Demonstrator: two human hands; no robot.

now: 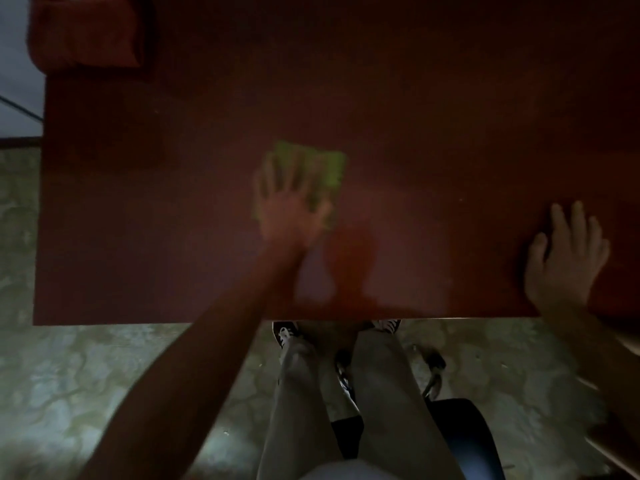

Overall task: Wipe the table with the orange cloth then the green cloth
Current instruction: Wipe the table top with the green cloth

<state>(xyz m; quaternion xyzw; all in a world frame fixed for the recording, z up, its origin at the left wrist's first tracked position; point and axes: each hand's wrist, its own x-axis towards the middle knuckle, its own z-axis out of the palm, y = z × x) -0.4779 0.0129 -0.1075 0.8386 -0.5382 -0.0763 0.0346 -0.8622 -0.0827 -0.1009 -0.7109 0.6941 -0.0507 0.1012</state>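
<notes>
The scene is dim and blurred by motion. A dark reddish-brown table [433, 116] fills the upper view. My left hand [289, 206] lies flat with spread fingers pressing on the green cloth [330, 171] near the table's middle. The orange cloth [86, 32] lies folded at the far left corner, partly over the table's edge. My right hand [568, 258] rests flat on the bare tabletop near the front right edge, fingers apart, holding nothing.
The table's front edge [138, 322] runs across the view, its left edge at the far left. Below it are my legs [346, 393] in light trousers, a dark chair seat [464, 438] and a mottled floor [86, 375].
</notes>
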